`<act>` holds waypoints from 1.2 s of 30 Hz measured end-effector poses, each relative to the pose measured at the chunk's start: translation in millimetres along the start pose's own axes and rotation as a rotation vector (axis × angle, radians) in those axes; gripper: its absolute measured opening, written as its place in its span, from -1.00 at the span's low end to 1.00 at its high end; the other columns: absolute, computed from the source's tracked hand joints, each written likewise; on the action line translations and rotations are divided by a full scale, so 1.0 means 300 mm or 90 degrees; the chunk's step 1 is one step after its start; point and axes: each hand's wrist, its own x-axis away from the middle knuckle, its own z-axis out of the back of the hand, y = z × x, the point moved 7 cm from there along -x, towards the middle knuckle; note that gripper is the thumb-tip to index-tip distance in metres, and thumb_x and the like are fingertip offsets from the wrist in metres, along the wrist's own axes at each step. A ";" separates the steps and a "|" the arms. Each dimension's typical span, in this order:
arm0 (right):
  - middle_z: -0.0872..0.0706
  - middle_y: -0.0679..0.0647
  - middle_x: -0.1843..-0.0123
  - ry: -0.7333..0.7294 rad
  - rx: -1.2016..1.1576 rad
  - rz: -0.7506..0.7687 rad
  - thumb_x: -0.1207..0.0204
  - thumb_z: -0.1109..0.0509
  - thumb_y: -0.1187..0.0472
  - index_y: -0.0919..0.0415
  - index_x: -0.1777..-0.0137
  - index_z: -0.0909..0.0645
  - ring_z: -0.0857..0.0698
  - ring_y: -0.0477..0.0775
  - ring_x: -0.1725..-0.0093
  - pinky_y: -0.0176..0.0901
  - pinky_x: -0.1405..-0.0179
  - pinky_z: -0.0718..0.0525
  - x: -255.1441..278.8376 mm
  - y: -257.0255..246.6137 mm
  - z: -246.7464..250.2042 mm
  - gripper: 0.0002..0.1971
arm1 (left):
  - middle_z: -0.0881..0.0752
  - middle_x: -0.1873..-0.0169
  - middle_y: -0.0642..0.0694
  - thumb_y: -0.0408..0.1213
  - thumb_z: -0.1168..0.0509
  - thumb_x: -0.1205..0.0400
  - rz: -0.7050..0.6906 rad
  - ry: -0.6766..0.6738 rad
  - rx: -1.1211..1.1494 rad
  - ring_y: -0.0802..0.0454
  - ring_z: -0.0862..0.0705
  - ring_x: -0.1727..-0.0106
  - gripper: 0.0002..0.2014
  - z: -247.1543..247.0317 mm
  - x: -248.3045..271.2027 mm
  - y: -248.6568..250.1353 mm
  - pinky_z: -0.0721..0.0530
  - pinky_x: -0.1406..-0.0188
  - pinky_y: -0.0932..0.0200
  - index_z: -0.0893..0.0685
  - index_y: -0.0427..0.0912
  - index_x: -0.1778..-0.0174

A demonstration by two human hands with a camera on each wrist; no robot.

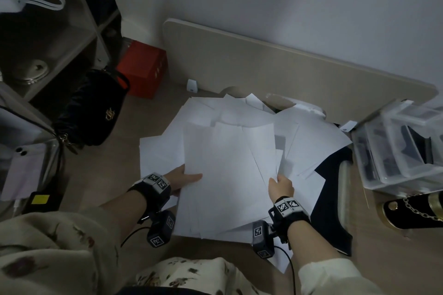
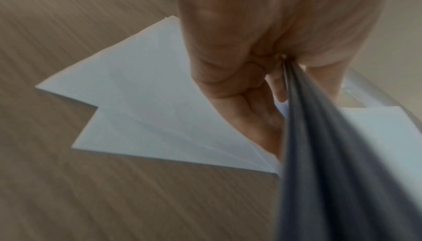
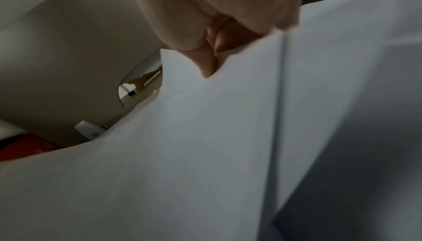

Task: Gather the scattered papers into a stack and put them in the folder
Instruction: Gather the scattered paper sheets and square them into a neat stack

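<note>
Wood floor [image 1: 100, 175]: black bag [image 1: 91, 112] & red box [image 1: 143, 69] left of papers [image 1: 230, 163].

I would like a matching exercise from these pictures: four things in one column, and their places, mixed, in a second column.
Things:
1. red box
2. black handbag
3. clear plastic organizer
4. bundle of white papers

Places:
A. on the floor, by the shelf
B. far right
C. between both hands
D. against the wall, beside the beige board

Pairs: 1-D, 2-A, 3-B, 4-C. The left hand and right hand grip the bundle's edges.
</note>
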 end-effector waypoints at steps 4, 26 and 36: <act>-0.51 0.08 0.28 0.035 0.024 0.015 -0.64 -0.16 0.26 0.15 0.32 -0.31 -0.47 0.18 0.17 -0.13 0.22 -0.39 0.005 -0.013 0.010 -0.73 | -0.65 -0.16 -0.20 -0.34 -0.31 -0.65 -0.011 0.017 -0.016 -0.24 -0.65 -0.13 -0.65 -0.002 0.014 0.012 -0.67 -0.04 -0.21 -0.41 -0.07 -0.32; -0.59 0.10 0.32 0.316 -0.201 0.110 -0.69 -0.20 0.14 0.20 0.18 -0.55 -0.55 0.17 0.31 -0.23 0.45 -0.45 0.116 -0.035 0.223 -0.76 | -0.57 -0.36 -0.32 -0.44 -0.28 -0.61 -0.062 0.221 -0.092 -0.28 -0.56 -0.35 -0.55 0.143 0.014 -0.001 -0.52 -0.40 -0.08 -0.45 -0.35 -0.45; -0.65 0.19 -0.19 0.094 -0.165 -0.069 -0.56 -0.32 0.12 0.28 -0.28 -0.54 -0.62 0.28 -0.10 -0.04 -0.02 -0.52 0.095 0.067 0.152 -0.65 | -0.65 -0.23 -0.30 -0.33 -0.35 -0.46 -0.080 0.231 0.006 -0.32 -0.64 -0.21 -0.51 0.180 -0.001 -0.008 -0.60 -0.31 -0.22 -0.50 -0.29 -0.34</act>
